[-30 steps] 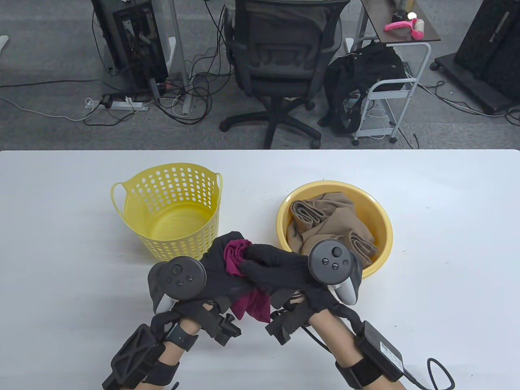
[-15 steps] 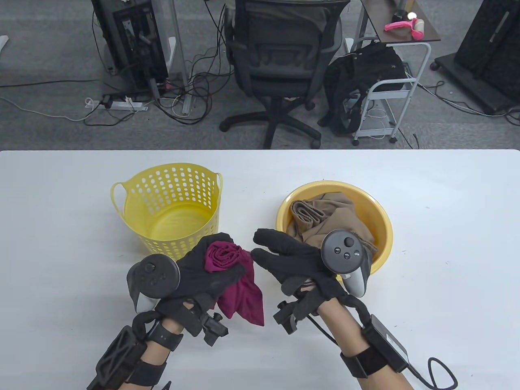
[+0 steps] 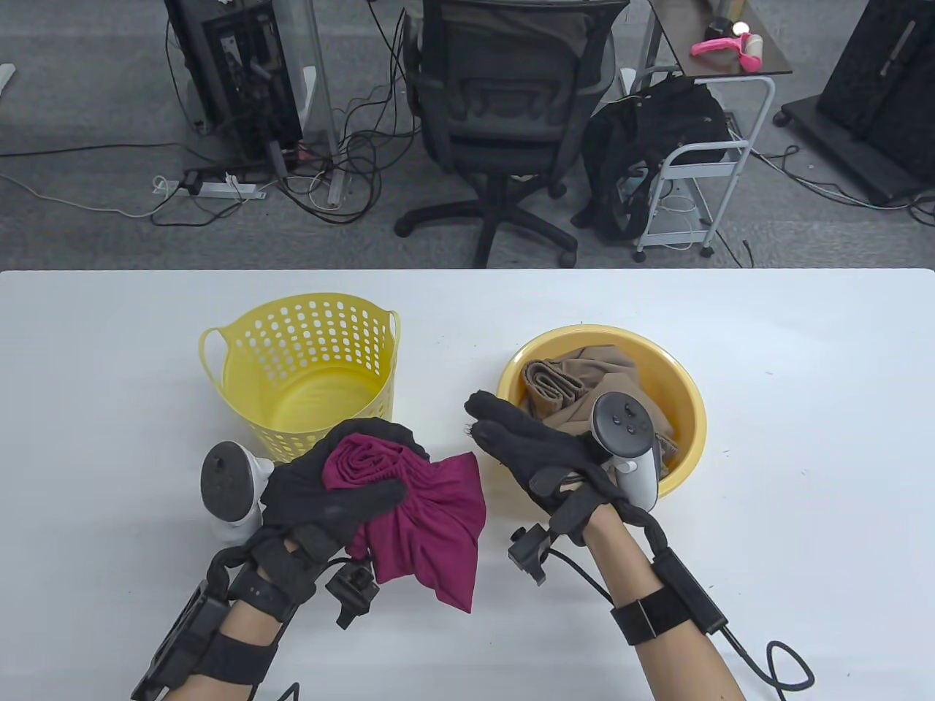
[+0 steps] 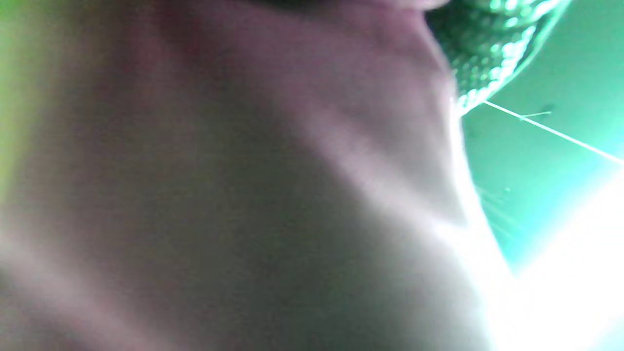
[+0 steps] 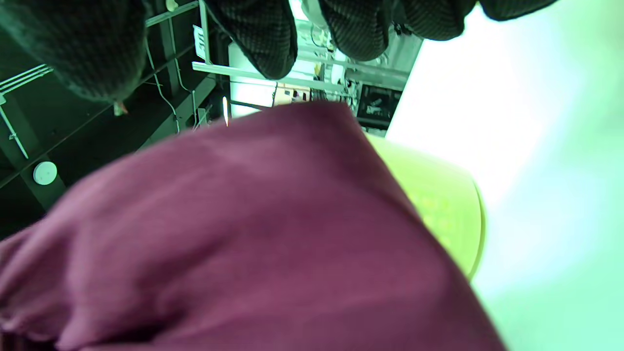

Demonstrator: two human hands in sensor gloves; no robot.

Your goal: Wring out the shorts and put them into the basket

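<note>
The left hand (image 3: 332, 496) grips the maroon shorts (image 3: 431, 526). Its fingers (image 3: 380, 431) are curled over the top of a twisted bunch of the cloth, and the thumb closes on the bunch from the near side. Below and to the right of these fingers the rest of the shorts spreads out loose and hangs down to a point above the white counter (image 3: 803, 438). In the left wrist view the picture is almost filled by blurred cloth very close to the lens, and nothing more can be read there.

The right hand (image 3: 544, 453) holds nothing. Its fingers (image 3: 497, 420) are straight and lie close together, pointing to the left and away from the person, and their tips are just beside the upper right corner of the shorts; I cannot tell if they touch it. In the right wrist view the gloved fingertips (image 5: 263, 39) hang from the top edge with air under them, and the maroon cloth is lower in the picture, apart from them.

The yellow basket (image 3: 241, 343), with holes in its wall, stands on the counter just beyond the left fingers; its inside shows only the yellow bottom. The yellow basin (image 3: 687, 409) stands behind the right hand, to the right of its fingers, and brown folded cloth (image 3: 577, 383) lies inside it. Beyond the counter an office chair (image 3: 511, 109) stands on the grey floor.
</note>
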